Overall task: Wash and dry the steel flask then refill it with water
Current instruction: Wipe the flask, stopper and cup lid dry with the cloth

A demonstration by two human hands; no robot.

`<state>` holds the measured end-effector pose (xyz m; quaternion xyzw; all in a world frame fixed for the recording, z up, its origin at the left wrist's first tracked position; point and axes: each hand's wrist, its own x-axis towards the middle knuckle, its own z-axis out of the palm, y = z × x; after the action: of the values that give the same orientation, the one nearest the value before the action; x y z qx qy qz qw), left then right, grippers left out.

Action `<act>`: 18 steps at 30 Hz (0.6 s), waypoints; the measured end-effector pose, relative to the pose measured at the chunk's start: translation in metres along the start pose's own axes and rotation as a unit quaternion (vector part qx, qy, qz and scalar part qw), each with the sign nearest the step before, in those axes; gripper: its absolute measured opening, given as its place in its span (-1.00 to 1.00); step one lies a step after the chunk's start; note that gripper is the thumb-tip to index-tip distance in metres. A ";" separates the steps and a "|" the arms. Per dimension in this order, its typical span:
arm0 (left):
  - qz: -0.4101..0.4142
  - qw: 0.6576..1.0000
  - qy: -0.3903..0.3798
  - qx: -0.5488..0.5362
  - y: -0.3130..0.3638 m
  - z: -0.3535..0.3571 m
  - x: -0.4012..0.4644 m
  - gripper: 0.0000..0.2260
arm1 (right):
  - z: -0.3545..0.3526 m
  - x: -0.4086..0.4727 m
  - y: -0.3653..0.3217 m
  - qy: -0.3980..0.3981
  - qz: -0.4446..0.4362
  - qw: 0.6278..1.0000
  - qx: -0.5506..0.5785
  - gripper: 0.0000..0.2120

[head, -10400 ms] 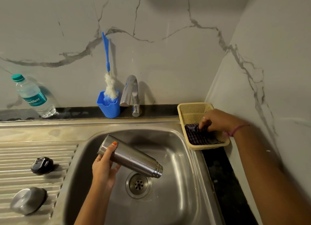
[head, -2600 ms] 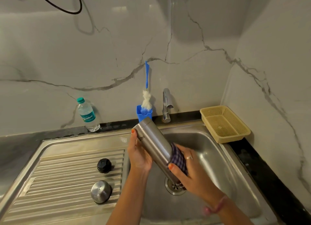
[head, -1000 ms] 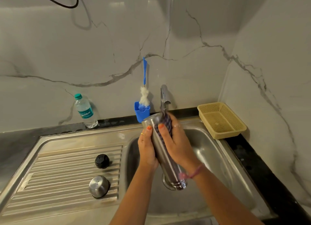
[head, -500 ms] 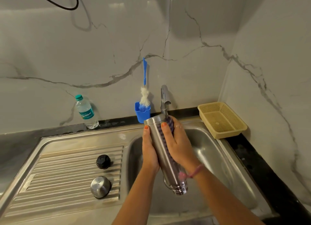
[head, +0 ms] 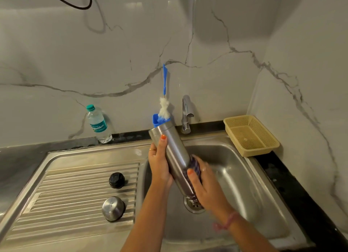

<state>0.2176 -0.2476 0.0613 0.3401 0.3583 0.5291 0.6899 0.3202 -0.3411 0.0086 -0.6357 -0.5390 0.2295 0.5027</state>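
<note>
The steel flask (head: 174, 152) is held upside down and tilted over the sink basin (head: 243, 178), its open mouth pointing down near the drain. My left hand (head: 159, 163) grips its upper body from the left. My right hand (head: 205, 187) wraps a dark checked cloth (head: 194, 166) around the flask's lower half. The black inner cap (head: 116, 180) and the steel outer cap (head: 113, 208) lie on the ribbed draining board.
A plastic water bottle (head: 98, 123) stands on the back ledge at the left. A blue holder with a bottle brush (head: 163, 110) sits behind the flask, beside the tap (head: 186, 114). A beige mesh basket (head: 250, 135) sits at the sink's right corner.
My right hand with the cloth has slid down the flask from near its base end toward the mouth. The flask leans further to the left at its top.
</note>
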 end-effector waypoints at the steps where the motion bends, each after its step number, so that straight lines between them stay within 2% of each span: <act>1: 0.003 1.000 0.014 0.001 0.001 -0.002 0.004 -0.33 | 0.003 -0.015 0.013 -0.002 0.009 1.000 0.003 -0.45; 4: -0.029 0.999 0.014 0.006 0.002 -0.006 0.006 -0.23 | 0.006 -0.030 0.020 0.005 0.034 0.999 0.014 -0.48; 8: -0.065 0.997 -0.034 0.000 -0.002 -0.002 -0.007 -0.44 | -0.001 0.017 -0.030 0.026 -0.011 0.999 -0.031 -0.35; 11: -0.042 0.994 -0.093 0.038 -0.009 0.003 -0.013 -0.43 | -0.005 0.070 -0.064 0.043 -0.025 0.999 0.019 -0.39; 14: -0.039 0.993 -0.091 0.062 -0.006 0.007 -0.012 -0.52 | -0.008 0.101 -0.086 0.054 -0.030 0.998 -0.012 -0.36; 18: -0.001 0.989 -0.077 0.125 -0.003 0.006 -0.003 -0.35 | -0.006 0.102 -0.089 0.083 -0.034 0.993 -0.076 -0.26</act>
<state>0.2239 -0.2520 0.0619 0.4632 0.3683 0.4517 0.6677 0.3169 -0.2581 0.1159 -0.6702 -0.5326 0.1174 0.5034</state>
